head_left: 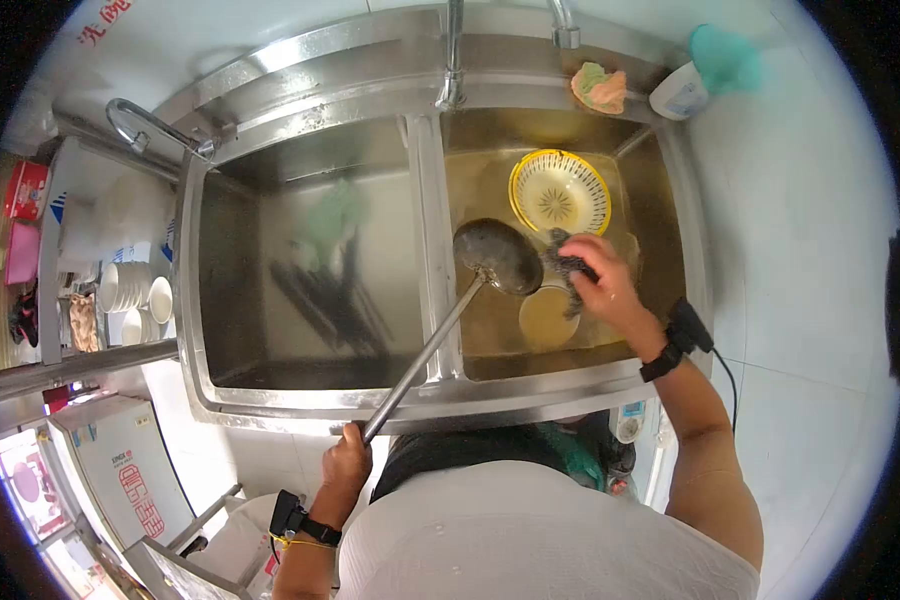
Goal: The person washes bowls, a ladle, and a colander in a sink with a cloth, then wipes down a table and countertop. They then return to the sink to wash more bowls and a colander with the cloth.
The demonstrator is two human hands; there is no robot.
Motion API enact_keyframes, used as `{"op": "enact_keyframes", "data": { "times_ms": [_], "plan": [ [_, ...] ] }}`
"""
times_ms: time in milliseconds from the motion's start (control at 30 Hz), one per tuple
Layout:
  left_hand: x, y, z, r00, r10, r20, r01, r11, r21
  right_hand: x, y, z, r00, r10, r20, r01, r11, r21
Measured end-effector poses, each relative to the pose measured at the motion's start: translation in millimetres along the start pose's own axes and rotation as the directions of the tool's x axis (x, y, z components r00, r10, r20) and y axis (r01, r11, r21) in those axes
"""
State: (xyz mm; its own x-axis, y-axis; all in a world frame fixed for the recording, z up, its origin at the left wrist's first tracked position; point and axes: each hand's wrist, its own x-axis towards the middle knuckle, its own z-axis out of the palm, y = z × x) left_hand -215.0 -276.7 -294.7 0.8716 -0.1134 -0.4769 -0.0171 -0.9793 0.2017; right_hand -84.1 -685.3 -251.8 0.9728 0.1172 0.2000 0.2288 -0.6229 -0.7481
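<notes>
My left hand [347,460] is closed round the end of the long metal handle of a ladle [498,258]. The ladle reaches up and right across the divider, its dark round bowl over the right sink basin. Over that basin my right hand [602,285] has its fingers curled round a dark grey steel wool scrubber [567,262], just right of the bowl's rim. Behind the hand, a yellow-rimmed white colander [558,190] sits in brownish water. A round, pale dish [548,318] lies below the ladle bowl, partly hidden by the scrubber.
In the left basin [235,340], dark long items [335,300] and something greenish lie under cloudy water. Faucets [452,80] rise behind. A crumpled cloth [600,90] and a white bottle [680,93] stand on the back ledge. White bowls [125,287] fill a left shelf.
</notes>
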Motion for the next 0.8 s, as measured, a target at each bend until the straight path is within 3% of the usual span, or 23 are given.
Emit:
{"op": "enact_keyframes", "data": {
  "times_ms": [133,233,300,367,400,433,467,500,533,567,600,667,800],
  "plan": [
    [1.1,-0.5,-0.8,0.999,0.027,-0.019,-0.027,1.000,-0.011,14.7,-27.5,37.0,0.991,-0.123,0.050,0.126,0.990,-0.071],
    [0.0,-0.9,-4.9,0.998,0.061,-0.008,-0.061,0.998,-0.023,22.3,7.0,72.6,0.984,-0.166,0.067,0.170,0.984,-0.054],
    [-0.2,3.9,-10.5,0.999,0.051,0.006,-0.051,0.999,0.012,30.2,42.8,79.7,0.999,0.024,0.045,-0.032,0.981,0.192],
    [0.0,4.9,-10.5,0.999,0.043,0.004,-0.043,0.999,0.005,30.4,100.0,86.2,0.963,0.262,0.069,-0.270,0.950,0.156],
    [0.3,5.1,-10.9,0.999,0.037,0.003,-0.037,0.999,0.000,18.8,123.7,85.2,0.963,0.260,0.064,-0.267,0.951,0.153],
    [0.8,3.4,-9.0,0.999,0.040,-0.005,-0.040,0.999,-0.001,9.9,146.9,82.7,0.854,0.511,0.094,-0.517,0.818,0.252],
    [1.5,0.0,-4.8,0.999,0.045,-0.020,-0.045,0.999,0.008,9.9,157.7,79.8,0.684,0.714,0.153,-0.715,0.613,0.334],
    [2.2,0.4,-2.5,0.998,0.043,-0.036,-0.043,0.999,0.009,18.4,144.1,66.8,0.694,0.703,0.155,-0.708,0.626,0.327],
    [1.0,0.0,-0.5,0.999,0.024,-0.030,-0.024,1.000,0.013,20.0,130.8,47.0,0.621,0.748,0.233,-0.648,0.323,0.690],
    [0.1,1.6,-2.5,1.000,0.013,-0.018,-0.013,1.000,0.020,20.6,113.7,28.9,0.562,0.757,0.334,-0.445,-0.064,0.893],
    [0.8,4.9,-6.6,1.000,0.000,-0.004,0.000,1.000,-0.009,20.5,104.1,16.8,0.558,0.762,0.328,-0.445,-0.059,0.894],
    [1.3,4.1,-4.3,1.000,0.018,-0.017,-0.018,0.999,-0.028,22.9,91.1,-1.9,0.700,0.655,0.286,-0.403,0.031,0.914],
    [1.1,0.6,1.5,1.000,-0.008,-0.007,0.008,0.999,-0.050,24.4,96.4,-13.2,0.744,0.620,0.250,-0.409,0.126,0.904]
  ]
}}
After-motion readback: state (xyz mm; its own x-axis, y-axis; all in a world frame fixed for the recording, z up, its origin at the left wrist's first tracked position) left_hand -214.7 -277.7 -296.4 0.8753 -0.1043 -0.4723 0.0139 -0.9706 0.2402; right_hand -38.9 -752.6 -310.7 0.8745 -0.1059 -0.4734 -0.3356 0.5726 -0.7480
